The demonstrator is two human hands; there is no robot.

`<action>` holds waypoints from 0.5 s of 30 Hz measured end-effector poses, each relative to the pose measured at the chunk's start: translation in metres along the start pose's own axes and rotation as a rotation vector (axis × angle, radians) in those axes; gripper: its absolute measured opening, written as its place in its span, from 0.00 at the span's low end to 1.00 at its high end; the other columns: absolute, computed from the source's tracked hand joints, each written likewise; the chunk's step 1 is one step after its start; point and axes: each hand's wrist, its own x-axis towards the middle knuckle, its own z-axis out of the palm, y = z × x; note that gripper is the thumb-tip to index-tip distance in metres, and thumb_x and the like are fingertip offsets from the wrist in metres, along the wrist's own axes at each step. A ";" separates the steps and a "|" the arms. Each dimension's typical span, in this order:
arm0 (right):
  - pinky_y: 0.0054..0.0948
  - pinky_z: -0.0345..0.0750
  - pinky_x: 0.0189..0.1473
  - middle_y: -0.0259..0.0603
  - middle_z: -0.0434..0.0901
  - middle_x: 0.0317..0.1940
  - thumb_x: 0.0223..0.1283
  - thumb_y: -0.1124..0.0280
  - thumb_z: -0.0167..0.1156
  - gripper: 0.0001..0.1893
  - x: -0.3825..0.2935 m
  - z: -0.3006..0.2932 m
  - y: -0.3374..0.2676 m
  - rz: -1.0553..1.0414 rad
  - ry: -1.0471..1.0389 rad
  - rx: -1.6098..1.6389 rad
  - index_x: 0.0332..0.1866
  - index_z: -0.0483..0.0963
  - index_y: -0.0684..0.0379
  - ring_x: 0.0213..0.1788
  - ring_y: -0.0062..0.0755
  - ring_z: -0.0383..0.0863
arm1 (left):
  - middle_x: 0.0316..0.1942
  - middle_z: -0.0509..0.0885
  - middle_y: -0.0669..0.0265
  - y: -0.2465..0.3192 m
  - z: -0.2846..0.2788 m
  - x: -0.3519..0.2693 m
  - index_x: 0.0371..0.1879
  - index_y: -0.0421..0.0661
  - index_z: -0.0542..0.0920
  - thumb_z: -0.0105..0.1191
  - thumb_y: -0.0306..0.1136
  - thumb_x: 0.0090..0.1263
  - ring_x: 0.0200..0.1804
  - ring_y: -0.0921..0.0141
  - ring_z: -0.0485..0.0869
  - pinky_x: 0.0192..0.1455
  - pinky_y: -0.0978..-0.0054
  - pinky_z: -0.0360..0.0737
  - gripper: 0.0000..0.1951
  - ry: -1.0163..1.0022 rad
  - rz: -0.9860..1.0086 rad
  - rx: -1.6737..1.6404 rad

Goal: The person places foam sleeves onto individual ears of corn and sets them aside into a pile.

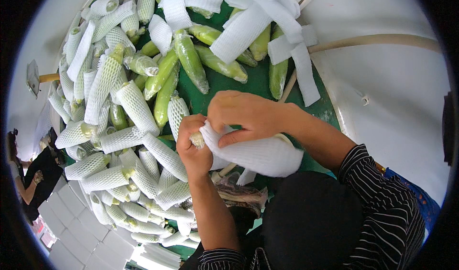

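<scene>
My left hand (195, 144) grips an ear of corn whose plastic-wrapped tip (197, 140) pokes out of the fist; most of this ear is hidden. A white foam net sleeve (258, 157) stretches rightward from that fist. Its mouth edge is held by my right hand (247, 114), with the thumb lying along the foam. How far the ear reaches into the sleeve cannot be seen. Beyond my hands, several green ears of corn in clear film (190, 60) lie on the green tabletop (222, 85), without sleeves.
Many sleeved ears of corn (138, 107) are heaped along the left side. Loose flat foam sleeves (247, 30) lie over bare ears at the far side. A tan curved rod or hose (376, 40) runs along the right. Another person (36, 176) is at the far left.
</scene>
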 end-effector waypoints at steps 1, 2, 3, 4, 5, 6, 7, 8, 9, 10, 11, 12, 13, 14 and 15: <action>0.37 0.71 0.53 0.39 0.76 0.44 0.50 0.66 0.74 0.15 0.004 0.006 0.000 0.031 0.043 0.042 0.33 0.72 0.58 0.51 0.44 0.73 | 0.42 0.81 0.61 -0.003 -0.003 -0.001 0.33 0.42 0.76 0.61 0.17 0.56 0.44 0.68 0.79 0.54 0.71 0.73 0.10 0.003 -0.009 0.001; 0.37 0.71 0.53 0.39 0.76 0.43 0.50 0.65 0.74 0.15 0.006 0.011 0.002 0.062 0.086 0.085 0.33 0.72 0.57 0.50 0.45 0.73 | 0.42 0.82 0.60 -0.008 -0.009 -0.003 0.34 0.43 0.75 0.60 0.16 0.56 0.45 0.67 0.80 0.54 0.71 0.74 0.11 -0.022 0.057 -0.016; 0.37 0.71 0.52 0.39 0.76 0.41 0.51 0.65 0.74 0.16 0.007 0.014 0.003 0.053 0.094 0.082 0.33 0.72 0.57 0.48 0.45 0.74 | 0.41 0.81 0.60 -0.007 -0.009 -0.004 0.34 0.43 0.74 0.60 0.16 0.55 0.45 0.67 0.79 0.53 0.70 0.74 0.12 -0.011 0.061 -0.035; 0.37 0.72 0.52 0.39 0.76 0.40 0.51 0.65 0.74 0.16 0.008 0.016 0.003 0.042 0.101 0.075 0.33 0.71 0.57 0.47 0.45 0.74 | 0.40 0.81 0.60 -0.005 -0.009 -0.004 0.33 0.43 0.74 0.61 0.15 0.53 0.44 0.66 0.79 0.52 0.70 0.75 0.13 0.001 0.066 -0.054; 0.38 0.72 0.51 0.39 0.76 0.39 0.51 0.66 0.73 0.16 0.009 0.016 0.003 -0.011 0.074 0.021 0.34 0.71 0.57 0.44 0.45 0.74 | 0.40 0.81 0.60 -0.003 -0.009 -0.003 0.33 0.43 0.73 0.61 0.15 0.52 0.44 0.65 0.79 0.51 0.70 0.75 0.14 0.012 0.071 -0.074; 0.38 0.72 0.51 0.39 0.76 0.38 0.52 0.67 0.73 0.16 0.009 0.017 0.004 -0.061 0.048 -0.034 0.34 0.70 0.57 0.42 0.46 0.75 | 0.39 0.81 0.59 -0.006 -0.011 -0.003 0.33 0.43 0.73 0.59 0.14 0.52 0.45 0.65 0.79 0.51 0.69 0.76 0.14 0.025 0.056 -0.081; 0.37 0.73 0.49 0.37 0.75 0.36 0.52 0.68 0.72 0.16 0.007 0.016 0.003 -0.114 0.089 -0.036 0.35 0.69 0.57 0.42 0.42 0.75 | 0.39 0.81 0.59 -0.007 -0.011 -0.004 0.33 0.43 0.73 0.59 0.13 0.52 0.45 0.65 0.79 0.51 0.69 0.76 0.14 0.052 0.064 -0.071; 0.35 0.73 0.47 0.35 0.74 0.34 0.53 0.69 0.71 0.16 0.003 0.013 0.001 -0.166 0.131 -0.039 0.35 0.67 0.56 0.41 0.39 0.76 | 0.39 0.81 0.59 -0.007 -0.011 -0.004 0.34 0.42 0.73 0.58 0.13 0.52 0.45 0.65 0.79 0.51 0.69 0.76 0.14 0.079 0.072 -0.061; 0.34 0.73 0.46 0.33 0.74 0.32 0.54 0.70 0.69 0.15 0.000 0.008 -0.001 -0.222 0.170 -0.045 0.36 0.66 0.56 0.41 0.35 0.77 | 0.39 0.81 0.58 -0.008 -0.010 -0.003 0.34 0.42 0.73 0.58 0.13 0.51 0.45 0.64 0.79 0.51 0.69 0.76 0.14 0.109 0.085 -0.052; 0.32 0.74 0.44 0.32 0.74 0.32 0.56 0.72 0.67 0.14 -0.004 0.006 -0.006 -0.040 0.294 0.381 0.36 0.65 0.55 0.40 0.31 0.77 | 0.41 0.80 0.57 -0.008 -0.007 -0.003 0.35 0.41 0.73 0.57 0.13 0.51 0.46 0.62 0.79 0.53 0.67 0.75 0.14 0.155 0.075 -0.007; 0.29 0.74 0.43 0.31 0.75 0.32 0.57 0.74 0.65 0.14 -0.008 0.011 -0.014 0.151 0.405 0.817 0.35 0.64 0.54 0.38 0.27 0.77 | 0.43 0.80 0.57 -0.001 -0.006 -0.001 0.36 0.42 0.74 0.60 0.15 0.48 0.50 0.57 0.78 0.57 0.61 0.72 0.16 0.121 0.152 0.225; 0.27 0.75 0.41 0.30 0.76 0.32 0.59 0.77 0.64 0.13 -0.008 0.015 -0.022 0.358 0.505 1.249 0.35 0.63 0.54 0.37 0.23 0.77 | 0.44 0.80 0.57 0.010 -0.003 -0.002 0.37 0.43 0.76 0.61 0.18 0.48 0.52 0.56 0.77 0.58 0.59 0.70 0.16 0.042 0.149 0.427; 0.21 0.76 0.39 0.31 0.79 0.38 0.63 0.78 0.60 0.10 -0.006 0.013 -0.028 0.492 0.504 1.271 0.41 0.66 0.54 0.39 0.16 0.79 | 0.44 0.80 0.57 0.020 0.003 -0.003 0.38 0.44 0.77 0.63 0.21 0.49 0.54 0.54 0.76 0.59 0.57 0.69 0.17 -0.041 0.140 0.630; 0.21 0.78 0.41 0.34 0.81 0.40 0.64 0.78 0.60 0.11 0.004 0.026 -0.028 0.554 0.451 1.332 0.46 0.68 0.54 0.40 0.19 0.81 | 0.47 0.79 0.58 0.015 -0.005 -0.021 0.41 0.45 0.78 0.63 0.22 0.50 0.56 0.54 0.74 0.62 0.56 0.66 0.17 0.002 0.048 0.596; 0.22 0.79 0.42 0.37 0.82 0.43 0.64 0.77 0.60 0.13 -0.002 -0.010 -0.052 0.605 0.504 1.255 0.51 0.69 0.55 0.41 0.21 0.82 | 0.50 0.78 0.58 0.023 0.030 -0.009 0.44 0.46 0.79 0.62 0.24 0.51 0.58 0.54 0.72 0.64 0.55 0.63 0.19 -0.007 0.040 0.431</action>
